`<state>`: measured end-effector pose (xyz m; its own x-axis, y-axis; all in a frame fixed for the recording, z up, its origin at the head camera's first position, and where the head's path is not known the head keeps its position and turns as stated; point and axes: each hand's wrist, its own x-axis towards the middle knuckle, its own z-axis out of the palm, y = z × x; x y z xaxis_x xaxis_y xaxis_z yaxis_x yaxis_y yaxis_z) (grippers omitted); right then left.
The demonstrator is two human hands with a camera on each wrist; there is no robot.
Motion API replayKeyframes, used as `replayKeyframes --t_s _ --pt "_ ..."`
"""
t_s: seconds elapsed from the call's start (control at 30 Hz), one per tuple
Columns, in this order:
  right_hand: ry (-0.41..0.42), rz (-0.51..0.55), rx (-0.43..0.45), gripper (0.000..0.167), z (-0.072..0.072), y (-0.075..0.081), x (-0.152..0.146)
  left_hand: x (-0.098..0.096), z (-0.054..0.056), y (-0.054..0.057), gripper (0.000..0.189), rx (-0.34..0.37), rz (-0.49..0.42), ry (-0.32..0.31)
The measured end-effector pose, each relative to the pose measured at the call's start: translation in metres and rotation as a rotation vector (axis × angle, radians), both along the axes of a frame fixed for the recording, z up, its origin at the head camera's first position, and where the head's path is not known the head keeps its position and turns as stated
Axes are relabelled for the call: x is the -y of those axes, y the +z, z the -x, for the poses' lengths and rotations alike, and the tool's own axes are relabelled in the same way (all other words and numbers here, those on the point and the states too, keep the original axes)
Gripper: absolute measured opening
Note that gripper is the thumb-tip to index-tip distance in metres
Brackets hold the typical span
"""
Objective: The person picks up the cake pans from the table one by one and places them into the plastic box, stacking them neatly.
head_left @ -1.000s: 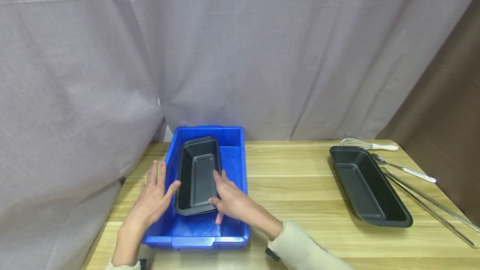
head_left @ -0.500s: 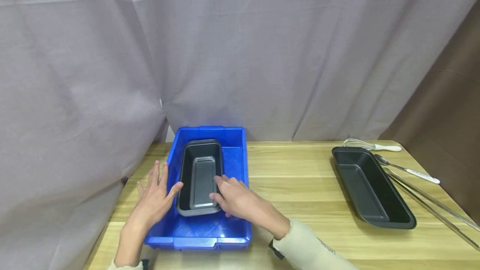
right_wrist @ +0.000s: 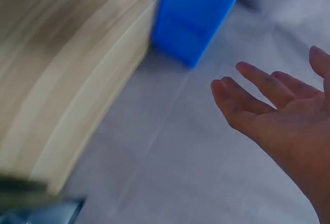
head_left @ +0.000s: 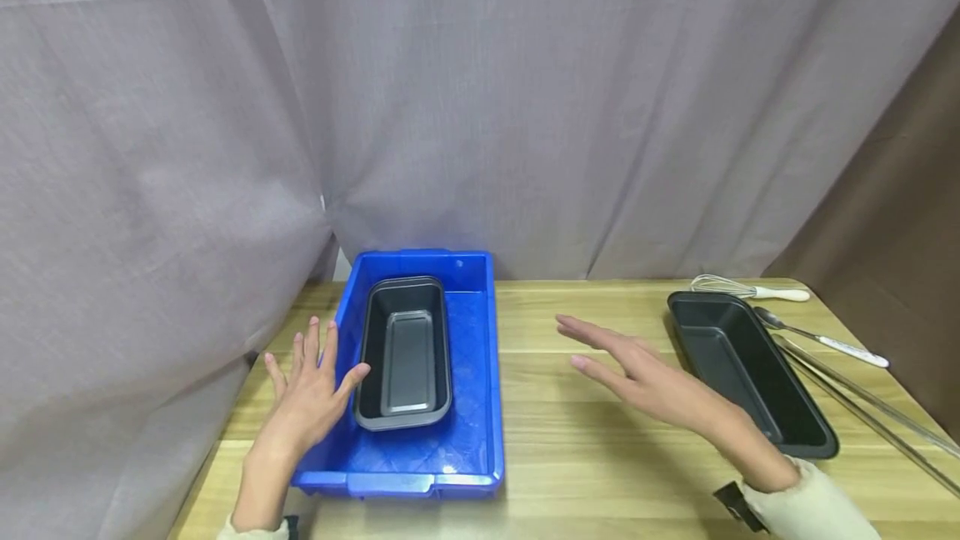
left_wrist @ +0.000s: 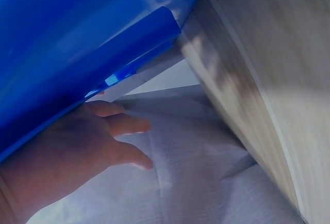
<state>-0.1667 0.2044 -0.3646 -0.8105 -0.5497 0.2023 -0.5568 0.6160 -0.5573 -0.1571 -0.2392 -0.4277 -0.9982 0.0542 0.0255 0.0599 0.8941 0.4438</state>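
Note:
In the head view a dark loaf pan lies inside the blue bin, toward its left wall. Its rim looks doubled, and I cannot tell whether another pan is nested under it. My left hand is at the bin's left rim with its fingers spread, the thumb reaching over the edge. In the left wrist view that hand shows beside the bin's outer wall. My right hand hangs over the table with straight fingers, between the bin and a second loaf pan, and holds nothing.
At the table's right lie a whisk with a white handle, a spoon with a patterned handle, and long metal tongs. Grey curtain stands behind the wooden table, and brown cloth on the right.
My right hand has let go of the pan in the bin and moved right, out over the table. That pan now lies a little straighter. The left hand has stayed at the rim.

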Motion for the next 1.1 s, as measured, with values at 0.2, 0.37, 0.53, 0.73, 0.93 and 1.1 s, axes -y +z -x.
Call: replayKeyframes --t_s 0.2,0.37,0.53,0.73,0.93,1.1 --pt "-0.151 -0.017 -0.144 0.050 -0.010 -0.014 -0.066 0.002 -0.001 -0.002 0.085 -0.005 -0.012 0.002" --pt "-0.237 -0.038 -0.262 0.046 -0.011 -0.031 -0.116 0.002 0.000 -0.003 0.084 -0.018 -0.025 0.001" --pt "-0.311 -0.090 -0.267 0.045 -0.011 -0.048 -0.166 0.002 0.001 -0.003 0.085 -0.021 -0.028 0.004" --pt "-0.431 -0.179 -0.325 0.052 -0.018 -0.064 -0.209 0.003 -0.001 -0.003 0.084 -0.026 -0.034 0.002" --pt "-0.453 -0.173 -0.484 0.023 -0.020 -0.083 -0.236 0.003 0.000 -0.002 0.084 -0.018 -0.045 0.001" --pt "-0.453 -0.124 -0.345 0.007 -0.024 -0.099 -0.256 0.001 0.002 -0.003 0.083 -0.017 -0.059 0.001"
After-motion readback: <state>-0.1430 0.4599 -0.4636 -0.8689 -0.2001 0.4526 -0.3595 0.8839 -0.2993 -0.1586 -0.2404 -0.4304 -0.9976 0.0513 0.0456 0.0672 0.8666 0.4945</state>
